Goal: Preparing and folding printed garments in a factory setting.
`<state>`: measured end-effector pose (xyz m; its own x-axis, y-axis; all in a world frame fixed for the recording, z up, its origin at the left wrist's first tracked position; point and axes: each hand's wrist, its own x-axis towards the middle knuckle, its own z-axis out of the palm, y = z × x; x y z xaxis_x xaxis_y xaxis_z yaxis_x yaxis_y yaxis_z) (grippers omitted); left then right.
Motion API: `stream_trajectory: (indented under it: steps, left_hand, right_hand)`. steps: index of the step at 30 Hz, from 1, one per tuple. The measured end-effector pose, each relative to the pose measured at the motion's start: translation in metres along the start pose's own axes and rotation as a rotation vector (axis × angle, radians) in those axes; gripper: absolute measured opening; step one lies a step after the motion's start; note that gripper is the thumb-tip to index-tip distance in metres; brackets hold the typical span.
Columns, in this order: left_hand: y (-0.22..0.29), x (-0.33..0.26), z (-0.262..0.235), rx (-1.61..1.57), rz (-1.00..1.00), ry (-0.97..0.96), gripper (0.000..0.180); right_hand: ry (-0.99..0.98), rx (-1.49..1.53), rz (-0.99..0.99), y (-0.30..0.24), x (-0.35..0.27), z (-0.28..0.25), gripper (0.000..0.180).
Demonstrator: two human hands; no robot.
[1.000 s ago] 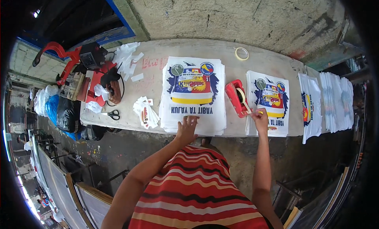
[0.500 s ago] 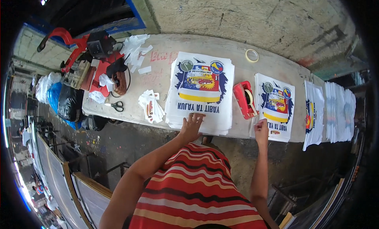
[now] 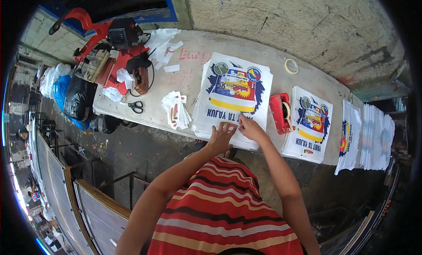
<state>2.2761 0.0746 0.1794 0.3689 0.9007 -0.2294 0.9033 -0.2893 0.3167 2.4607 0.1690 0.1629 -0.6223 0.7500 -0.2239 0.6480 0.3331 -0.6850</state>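
A thick stack of white printed sheets (image 3: pixel 233 81) lies in front of me, with a blue, yellow and red design upside down to me. My left hand (image 3: pixel 221 138) rests on its near edge, fingers spread. A small tan-and-white piece (image 3: pixel 228 124) shows by those fingertips. Close to it, my right hand (image 3: pixel 251 129) touches the top sheet with its fingers drawn together; whatever they hold, if anything, is too small to make out. Right of the stack stands a red tape dispenser (image 3: pixel 278 114), then a second printed stack (image 3: pixel 310 123). Small printed labels (image 3: pixel 176 110) lie in a loose pile on the left.
On the long table (image 3: pixel 180 74) are black scissors (image 3: pixel 136 107), white paper strips (image 3: pixel 162 44), a tape roll (image 3: pixel 291 66) and a red press machine (image 3: pixel 125 57). More folded white bundles (image 3: pixel 373 136) line the right end. A concrete wall (image 3: pixel 285 22) stands behind.
My right hand has left the right-hand stack and come left to the main stack, beside my left hand. The left hand stays on the near edge. The view has shifted slightly.
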Motion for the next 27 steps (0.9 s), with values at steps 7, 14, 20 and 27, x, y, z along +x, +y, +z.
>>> stream_trajectory:
  steps: [7,14,20,27]
  left_hand:
    - [-0.001,-0.001,0.005,-0.008,-0.015,0.015,0.086]
    - [-0.001,0.002,0.012,0.007,-0.03,0.024,0.086]
    - [0.0,0.001,0.016,0.042,-0.018,0.055,0.086]
    - [0.003,0.005,0.011,0.016,-0.013,-0.001,0.08]
  right_hand:
    - [-0.114,-0.099,0.043,-0.014,0.017,-0.002,0.034]
    - [-0.184,-0.271,0.176,-0.013,0.027,0.006,0.031]
    - [-0.058,-0.281,0.185,0.001,0.022,-0.001,0.039]
    - [0.253,0.136,0.285,0.041,-0.031,-0.071,0.024]
